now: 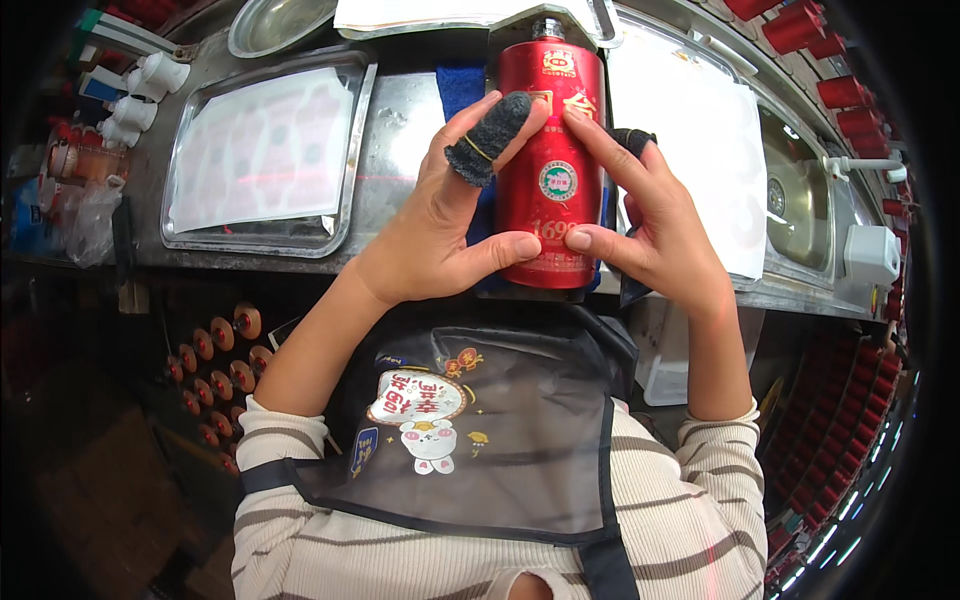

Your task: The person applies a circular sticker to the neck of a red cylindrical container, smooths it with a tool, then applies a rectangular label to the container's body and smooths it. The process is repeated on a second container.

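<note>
Flanking red bottle point(548, 170): two steel trays point(190, 232)

The bottle point(548, 150) lies on the bench point(400, 110), between the left hand point(440, 225) and right hand point(645, 225), thumbs touching its near end. A cloth point(458, 85) lies under it. A tray point(265, 150) sits left, a sink point(795, 195) right, a bowl point(275, 22) far left

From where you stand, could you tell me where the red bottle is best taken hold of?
Probably around the red bottle's straight cylindrical body, from both sides, as the left hand and right hand do now; it lies flat, and the narrow silver cap offers less surface.
</note>
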Demonstrator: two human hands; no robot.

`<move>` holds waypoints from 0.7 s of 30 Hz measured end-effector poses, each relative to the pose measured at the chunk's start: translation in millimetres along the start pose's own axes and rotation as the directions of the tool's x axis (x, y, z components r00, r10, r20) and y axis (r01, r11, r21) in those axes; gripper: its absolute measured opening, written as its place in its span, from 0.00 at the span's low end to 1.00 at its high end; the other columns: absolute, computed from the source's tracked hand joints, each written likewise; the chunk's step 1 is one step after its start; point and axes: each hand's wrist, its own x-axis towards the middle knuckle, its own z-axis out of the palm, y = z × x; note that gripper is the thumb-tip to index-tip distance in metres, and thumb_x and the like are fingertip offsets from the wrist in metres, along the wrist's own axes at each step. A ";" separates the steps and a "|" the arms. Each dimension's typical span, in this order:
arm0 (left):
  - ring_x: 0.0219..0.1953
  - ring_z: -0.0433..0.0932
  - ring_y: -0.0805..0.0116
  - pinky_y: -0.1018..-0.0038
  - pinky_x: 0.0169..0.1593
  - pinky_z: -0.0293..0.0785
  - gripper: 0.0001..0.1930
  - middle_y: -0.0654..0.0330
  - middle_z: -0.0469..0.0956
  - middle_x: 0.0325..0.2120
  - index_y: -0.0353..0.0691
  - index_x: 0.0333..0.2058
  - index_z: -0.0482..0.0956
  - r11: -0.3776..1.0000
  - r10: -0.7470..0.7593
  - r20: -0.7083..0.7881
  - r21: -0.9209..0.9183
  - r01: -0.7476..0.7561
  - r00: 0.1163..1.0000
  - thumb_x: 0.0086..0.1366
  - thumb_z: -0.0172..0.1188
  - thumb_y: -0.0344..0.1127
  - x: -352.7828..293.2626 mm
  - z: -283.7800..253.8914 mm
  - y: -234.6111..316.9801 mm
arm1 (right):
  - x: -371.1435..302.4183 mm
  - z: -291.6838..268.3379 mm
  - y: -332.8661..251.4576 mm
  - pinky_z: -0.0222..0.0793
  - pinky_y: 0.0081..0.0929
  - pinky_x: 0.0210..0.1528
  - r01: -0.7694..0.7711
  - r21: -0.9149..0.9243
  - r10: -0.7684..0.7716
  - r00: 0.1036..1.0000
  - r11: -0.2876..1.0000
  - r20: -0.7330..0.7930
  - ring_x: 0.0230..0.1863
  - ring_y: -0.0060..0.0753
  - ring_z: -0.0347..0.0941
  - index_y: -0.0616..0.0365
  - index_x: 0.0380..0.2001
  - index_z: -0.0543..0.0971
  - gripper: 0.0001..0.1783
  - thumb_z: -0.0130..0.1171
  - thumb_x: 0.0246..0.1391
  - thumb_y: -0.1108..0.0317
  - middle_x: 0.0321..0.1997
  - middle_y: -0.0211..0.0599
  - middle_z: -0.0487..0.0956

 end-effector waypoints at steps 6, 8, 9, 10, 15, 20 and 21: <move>0.71 0.52 0.47 0.55 0.73 0.48 0.48 0.58 0.59 0.72 0.43 0.73 0.52 1.000 0.010 -0.045 -0.014 -0.010 0.999 0.61 0.68 0.50 -1.1 2.7 -5.4 | 1.5 -0.2 0.4 0.56 0.22 0.29 -0.052 0.035 0.051 0.997 0.998 0.051 0.30 0.24 0.55 0.44 0.72 0.65 0.54 0.73 0.43 0.42 0.37 0.29 0.71; 0.72 0.52 0.47 0.56 0.73 0.49 0.48 0.56 0.57 0.72 0.42 0.73 0.52 0.999 0.035 -0.047 0.004 -0.035 0.998 0.60 0.69 0.50 -1.4 2.1 -6.5 | -2.2 2.5 4.5 0.56 0.22 0.28 -0.047 0.048 0.046 0.998 0.998 0.033 0.30 0.23 0.54 0.43 0.73 0.63 0.55 0.73 0.43 0.41 0.36 0.29 0.70; 0.72 0.52 0.48 0.56 0.73 0.49 0.48 0.55 0.57 0.72 0.41 0.73 0.52 0.999 0.047 -0.048 0.013 -0.046 0.998 0.60 0.69 0.50 -1.4 1.4 -6.7 | -4.3 4.1 6.0 0.55 0.22 0.28 -0.046 0.049 0.045 0.999 0.998 0.022 0.30 0.23 0.54 0.43 0.73 0.63 0.55 0.74 0.43 0.41 0.36 0.29 0.70; 0.72 0.52 0.48 0.56 0.73 0.49 0.49 0.54 0.56 0.72 0.41 0.73 0.52 0.999 0.023 -0.056 -0.022 -0.024 0.998 0.60 0.69 0.50 -1.3 1.7 -5.8 | -5.1 3.9 6.4 0.55 0.22 0.28 -0.048 0.049 0.047 0.999 0.998 0.014 0.29 0.23 0.54 0.43 0.74 0.62 0.56 0.74 0.42 0.41 0.36 0.29 0.69; 0.72 0.51 0.50 0.58 0.73 0.52 0.50 0.50 0.53 0.72 0.41 0.73 0.51 0.999 -0.032 -0.043 -0.027 0.030 0.999 0.60 0.70 0.48 -1.7 -1.7 4.0 | -4.9 -3.0 -1.3 0.58 0.25 0.31 -0.150 0.028 0.149 0.987 0.988 0.058 0.29 0.27 0.56 0.41 0.74 0.61 0.57 0.74 0.41 0.40 0.34 0.33 0.68; 0.72 0.50 0.49 0.58 0.73 0.51 0.51 0.52 0.54 0.72 0.42 0.73 0.50 0.992 -0.039 -0.098 -0.122 0.027 0.994 0.58 0.71 0.48 -2.4 6.8 1.2 | 3.8 -3.3 -5.6 0.64 0.33 0.37 -0.115 0.031 0.115 0.993 0.993 0.011 0.31 0.38 0.62 0.31 0.73 0.62 0.54 0.73 0.43 0.40 0.29 0.38 0.66; 0.72 0.50 0.49 0.57 0.73 0.51 0.51 0.53 0.54 0.72 0.42 0.73 0.50 0.990 -0.061 -0.099 -0.134 0.047 0.993 0.58 0.71 0.49 -1.8 7.6 2.6 | 4.8 -4.0 -6.4 0.62 0.30 0.35 -0.126 0.011 0.126 0.992 0.992 0.013 0.30 0.33 0.60 0.34 0.73 0.62 0.55 0.74 0.41 0.41 0.30 0.35 0.65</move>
